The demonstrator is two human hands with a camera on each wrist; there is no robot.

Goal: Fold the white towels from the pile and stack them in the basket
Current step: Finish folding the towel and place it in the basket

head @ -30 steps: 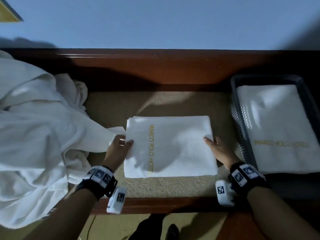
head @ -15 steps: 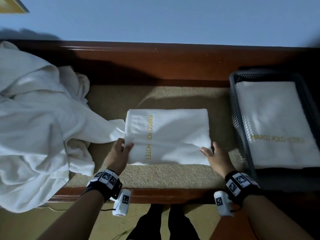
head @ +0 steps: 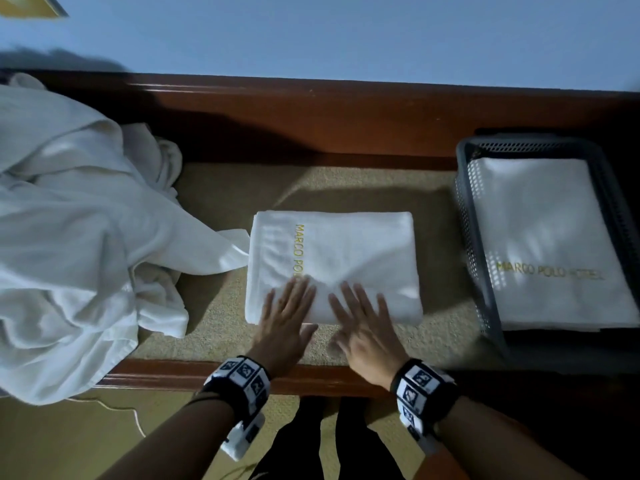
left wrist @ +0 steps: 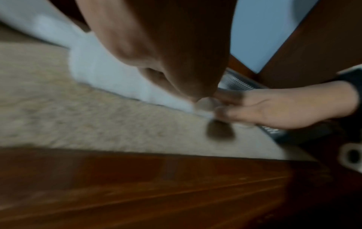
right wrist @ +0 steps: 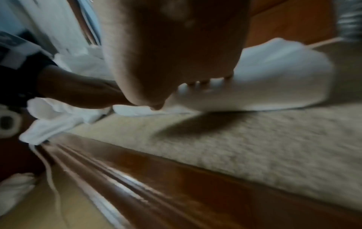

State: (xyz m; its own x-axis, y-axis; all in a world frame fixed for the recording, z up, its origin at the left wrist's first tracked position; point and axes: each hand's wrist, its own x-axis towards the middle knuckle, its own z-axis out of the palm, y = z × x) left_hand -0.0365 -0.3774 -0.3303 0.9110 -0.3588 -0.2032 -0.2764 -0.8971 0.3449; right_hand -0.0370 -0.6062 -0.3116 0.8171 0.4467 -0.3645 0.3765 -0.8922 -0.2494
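Observation:
A folded white towel (head: 349, 251) with gold lettering lies on the beige carpeted ledge, in the middle. My left hand (head: 285, 315) lies flat on its near edge, fingers straight and spread. My right hand (head: 360, 320) lies flat beside it on the same edge, fingers spread too. In the left wrist view the towel (left wrist: 109, 74) shows under my palm, with the right hand (left wrist: 274, 108) beyond. The right wrist view shows the towel (right wrist: 274, 77), blurred. A grey mesh basket (head: 465, 216) at the right holds a folded white towel (head: 554, 237). The pile of unfolded white towels (head: 69, 237) lies at the left.
A dark wooden rail (head: 311, 112) runs behind the ledge below a pale blue wall. A wooden lip (head: 173, 374) edges the ledge at the front. A thin white cord (head: 131, 414) trails on the floor below the pile. Bare carpet (head: 440, 271) separates the towel from the basket.
The towel has been folded once more and is narrower front to back. Both hands left its side corners and moved inward, now lying flat on its near edge.

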